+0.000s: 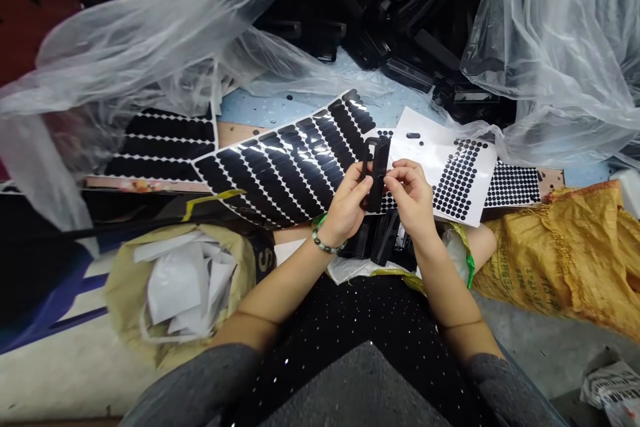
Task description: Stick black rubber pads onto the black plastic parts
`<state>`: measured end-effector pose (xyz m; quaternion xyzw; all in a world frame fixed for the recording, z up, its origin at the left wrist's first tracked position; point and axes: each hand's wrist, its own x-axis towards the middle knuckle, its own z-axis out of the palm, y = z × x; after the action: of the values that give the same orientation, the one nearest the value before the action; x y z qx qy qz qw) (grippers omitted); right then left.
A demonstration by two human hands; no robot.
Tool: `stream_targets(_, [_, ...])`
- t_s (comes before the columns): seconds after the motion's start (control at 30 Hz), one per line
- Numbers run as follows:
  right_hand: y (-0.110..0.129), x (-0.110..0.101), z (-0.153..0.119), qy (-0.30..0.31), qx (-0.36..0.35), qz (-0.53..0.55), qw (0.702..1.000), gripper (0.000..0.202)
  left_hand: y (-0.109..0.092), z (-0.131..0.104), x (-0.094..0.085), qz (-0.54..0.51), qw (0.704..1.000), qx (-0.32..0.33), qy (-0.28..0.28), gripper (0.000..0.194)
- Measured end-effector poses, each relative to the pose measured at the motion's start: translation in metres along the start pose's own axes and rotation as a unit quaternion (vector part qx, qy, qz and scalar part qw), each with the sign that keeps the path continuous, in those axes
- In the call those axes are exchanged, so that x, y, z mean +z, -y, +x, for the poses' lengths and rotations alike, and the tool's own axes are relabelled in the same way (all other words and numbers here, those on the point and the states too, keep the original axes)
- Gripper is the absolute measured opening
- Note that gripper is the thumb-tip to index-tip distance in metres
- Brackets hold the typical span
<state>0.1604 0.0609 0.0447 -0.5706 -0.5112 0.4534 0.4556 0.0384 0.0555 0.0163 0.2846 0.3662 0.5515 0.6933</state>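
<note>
My left hand, with a beaded bracelet at the wrist, grips a narrow black plastic part held upright over the sheets. The part looks like a long block with a thin handle-like bar along its left side. My right hand is closed, thumb and forefinger pinched against the part's right edge; whatever lies between those fingertips is too small to make out. Behind the left hand spreads a sheet of oblong black stickers. Beside the right hand lies a white sheet with round black stickers, partly peeled bare.
Black plastic parts are heaped at the back between clear plastic sheeting. More parts sit in a bag at my lap. A bag of white paper scraps stands at left, a yellow woven sack at right.
</note>
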Motion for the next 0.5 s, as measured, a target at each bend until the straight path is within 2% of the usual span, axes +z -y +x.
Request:
stream_targets(0.17, [-0.0018, -0.0020, 0.0000, 0.017, -0.020, -0.060, 0.998, 0.014, 0.0001, -0.0016, 0.0020, 0.018, 1.000, 0.007, -0.007, 0.031])
stream_targets(0.4, [0.0002, 0.0009, -0.0016, -0.024, -0.024, 0.003, 0.999, 0.022, -0.0044, 0.0012, 0.0073, 0.014, 1.000, 0.003, 0.007, 0.031])
stream_targets(0.5, [0.0023, 0.0022, -0.0011, -0.013, -0.046, -0.029, 0.998, 0.019, -0.0049, 0.0015, 0.0070, 0.005, 1.000, 0.011, -0.003, 0.030])
